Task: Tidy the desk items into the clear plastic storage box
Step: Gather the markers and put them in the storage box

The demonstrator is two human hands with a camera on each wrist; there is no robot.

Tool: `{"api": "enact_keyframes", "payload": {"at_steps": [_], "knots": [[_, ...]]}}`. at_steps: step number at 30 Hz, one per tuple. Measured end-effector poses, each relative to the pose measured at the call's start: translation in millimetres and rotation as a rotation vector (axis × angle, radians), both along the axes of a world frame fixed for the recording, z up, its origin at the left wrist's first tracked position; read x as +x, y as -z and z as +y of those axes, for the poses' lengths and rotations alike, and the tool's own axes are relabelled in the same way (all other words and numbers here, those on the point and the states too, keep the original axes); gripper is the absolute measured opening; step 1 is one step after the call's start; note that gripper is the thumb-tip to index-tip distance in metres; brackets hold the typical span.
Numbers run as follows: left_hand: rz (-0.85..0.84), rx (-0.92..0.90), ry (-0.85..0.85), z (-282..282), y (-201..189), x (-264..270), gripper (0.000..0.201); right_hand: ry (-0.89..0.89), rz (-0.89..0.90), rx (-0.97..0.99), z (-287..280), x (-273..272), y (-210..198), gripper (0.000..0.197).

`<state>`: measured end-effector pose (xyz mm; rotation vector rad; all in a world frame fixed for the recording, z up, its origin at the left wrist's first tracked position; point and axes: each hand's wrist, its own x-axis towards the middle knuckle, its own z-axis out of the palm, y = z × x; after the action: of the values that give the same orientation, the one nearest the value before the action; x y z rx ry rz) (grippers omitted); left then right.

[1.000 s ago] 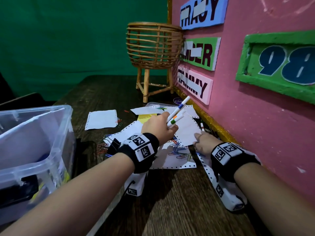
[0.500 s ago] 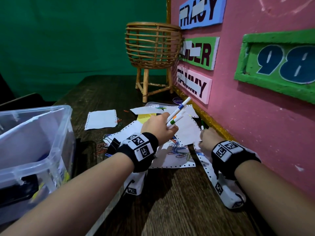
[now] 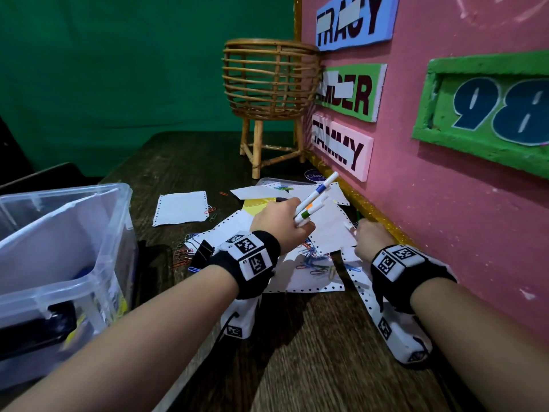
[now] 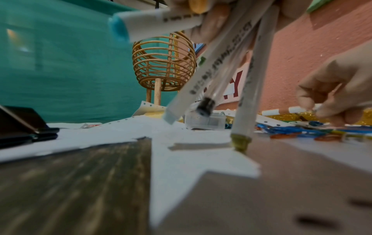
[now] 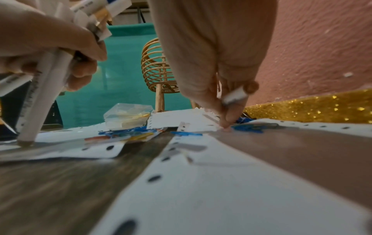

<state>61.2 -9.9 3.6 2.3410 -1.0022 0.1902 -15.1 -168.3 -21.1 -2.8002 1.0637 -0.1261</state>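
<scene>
White pens fill the left hand, right hand pinches another — papers, clips remain outside the box.

Head view sharp, evenly lit, wide-angle bowing at frame edges. Both wrist views soft: foreground bench blurred, near pens out of focus.

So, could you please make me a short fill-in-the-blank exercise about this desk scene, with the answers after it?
1. The left hand holds a bunch of ____.
2. The box stands to the person's ____.
3. The basket stands beside the ____ wall.
4. The right hand pinches one ____ near the gold strip.

Answers: pens; left; pink; pen
</scene>
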Motion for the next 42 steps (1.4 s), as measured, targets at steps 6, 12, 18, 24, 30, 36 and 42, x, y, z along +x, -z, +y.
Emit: {"api": "enact_keyframes", "payload": {"at_steps": [6,12,18,24,30,36,42], "knots": [[0.006,-0.007,0.004,-1,0,1,0.017,-0.077,0.123,0.036,-9,-5,-4,0.027],[-0.010,-0.008,0.004,-2,1,2,0.019,-0.096,0.242,0.033,-6,0,-1,0.037],[-0.009,-0.006,-0.001,-2,1,2,0.017,0.009,0.091,0.075,-10,2,-1,0.013],[-0.005,-0.009,-0.005,-1,1,1,0.017,-0.001,0.205,0.098,-6,1,0,0.026],[-0.013,-0.006,-0.002,-3,1,1,0.018,0.048,0.020,0.049,-9,1,-1,0.011],[0.003,-0.026,-0.006,-2,2,2,0.016,0.139,-0.216,0.108,-20,-6,-1,0.026],[0.145,-0.178,0.088,5,0,1,0.015,0.010,-0.486,0.347,4,-20,-10,0.038]]}}
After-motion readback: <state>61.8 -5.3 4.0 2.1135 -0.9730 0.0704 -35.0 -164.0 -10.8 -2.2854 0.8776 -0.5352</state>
